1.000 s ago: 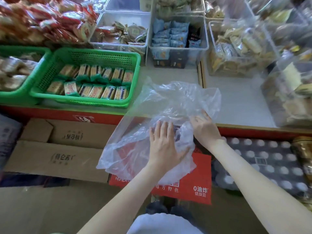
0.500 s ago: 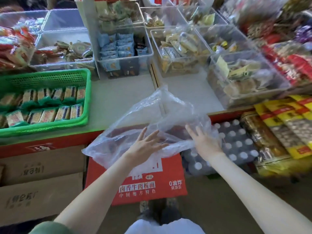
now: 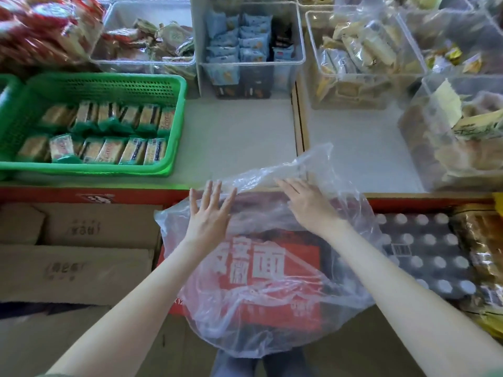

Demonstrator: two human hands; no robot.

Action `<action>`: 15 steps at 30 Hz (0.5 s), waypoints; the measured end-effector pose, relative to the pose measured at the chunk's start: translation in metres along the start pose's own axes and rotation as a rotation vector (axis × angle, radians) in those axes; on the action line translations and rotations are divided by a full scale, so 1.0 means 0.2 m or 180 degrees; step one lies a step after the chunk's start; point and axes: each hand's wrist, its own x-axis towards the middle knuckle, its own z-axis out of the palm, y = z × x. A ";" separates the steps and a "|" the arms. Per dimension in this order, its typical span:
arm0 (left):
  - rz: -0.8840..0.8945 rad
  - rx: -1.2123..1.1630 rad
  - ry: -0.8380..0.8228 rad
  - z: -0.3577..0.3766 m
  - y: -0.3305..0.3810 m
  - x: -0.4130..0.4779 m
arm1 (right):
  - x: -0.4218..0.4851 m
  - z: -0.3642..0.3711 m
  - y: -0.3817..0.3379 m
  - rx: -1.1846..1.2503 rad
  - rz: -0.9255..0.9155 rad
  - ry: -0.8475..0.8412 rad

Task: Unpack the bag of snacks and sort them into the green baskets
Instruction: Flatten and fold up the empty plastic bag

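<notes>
Grey desk (image 3: 239, 131) carries the green basket (image 3: 174, 126) at 10 o'clock, with 2 rows of snack packs (image 3: 109, 149) inside. At 6 o'clock the left hand (image 3: 209, 216) and right hand (image 3: 307, 205), fingers (image 3: 210, 194) straight and released, press the clear bag (image 3: 272, 308) over the desk's edge. It lies flatter than 1 second ago and looks empty, so unpacking seems finished.

bag (image 3: 272, 317): clear, empty | green basket (image 3: 109, 87): 2 rows of snacks (image 3: 130, 151)

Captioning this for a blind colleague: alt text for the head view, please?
The left hand and right hand press flat on a clear plastic bag. A green basket of wrapped snacks sits on the shelf to their left.
</notes>
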 end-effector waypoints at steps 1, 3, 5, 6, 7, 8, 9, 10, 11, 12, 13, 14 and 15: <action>-0.0186 0.0060 -0.0120 0.00 -0.03 0.04 | 0.09 0.02 0.02 -0.0106 0.0015 -0.0102; -0.0631 0.0168 -0.0567 0.03 -0.09 0.11 | 0.25 0.07 0.07 -0.0422 0.0075 -0.0460; -0.0913 0.0258 -0.0894 0.05 -0.14 0.16 | 0.37 0.10 0.10 -0.0809 0.0096 -0.0869; -0.0931 0.0255 -0.0962 0.07 -0.17 0.18 | 0.40 0.10 0.11 -0.0927 0.0105 -0.1003; -0.0856 0.0270 -0.1004 0.07 -0.18 0.18 | 0.42 0.12 0.13 -0.0979 0.0168 -0.1091; -0.0751 0.0258 -0.1022 0.07 -0.19 0.19 | 0.42 0.12 0.15 -0.0984 0.0271 -0.1169; -0.0683 0.0190 -0.1038 0.07 -0.20 0.19 | 0.42 0.11 0.18 -0.0993 0.0386 -0.1229; -0.0670 0.0071 -0.1009 0.07 -0.21 0.20 | 0.42 0.11 0.21 -0.0991 0.0484 -0.1286; -0.0660 -0.0088 -0.0886 0.06 -0.21 0.21 | 0.42 0.10 0.24 -0.0967 0.0574 -0.1269; -0.0594 -0.0259 -0.0710 0.04 -0.21 0.23 | 0.41 0.09 0.26 -0.0931 0.0655 -0.1231; -0.0434 -0.0385 -0.0554 0.03 -0.21 0.25 | 0.41 0.07 0.29 -0.0927 0.0701 -0.1170; -0.0260 -0.0432 -0.0455 0.01 -0.22 0.29 | 0.40 0.04 0.32 -0.0978 0.0709 -0.1044; -0.0125 -0.0469 -0.0354 -0.01 -0.23 0.33 | 0.40 0.01 0.36 -0.1076 0.0713 -0.0907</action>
